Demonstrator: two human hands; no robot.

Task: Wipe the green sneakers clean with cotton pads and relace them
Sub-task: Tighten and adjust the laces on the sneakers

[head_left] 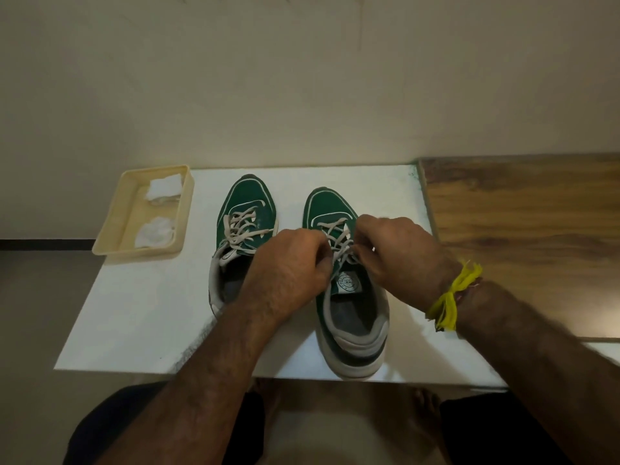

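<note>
left hand (288, 263): fingers curled, pinching the lace (339, 241) at the top eyelets of the right sneaker (342, 263).
right hand (402, 253): fingers curled on the other run of the same lace, from the right side (yellow thread band (449, 300) on that wrist).
lace handling: thin, limp, light; likely slips if held loosely. Best pinched near the tip, pulled taut before crossing.
right sneaker: near-centre of the white bench (134, 313), toe pointing far, heel near. Soft upper, light; may slide under a pull, so judge it needs a steady counter-pull.
left sneaker (245, 226): just beside it on the left, laced, ends loose, partly behind the left wrist.
tray (110, 243): far left, overhanging the bench edge, holds cotton pads (157, 209); well apart from the hands.
in the way: nothing between hands and lace; wooden surface (520, 223) to the right.
</note>
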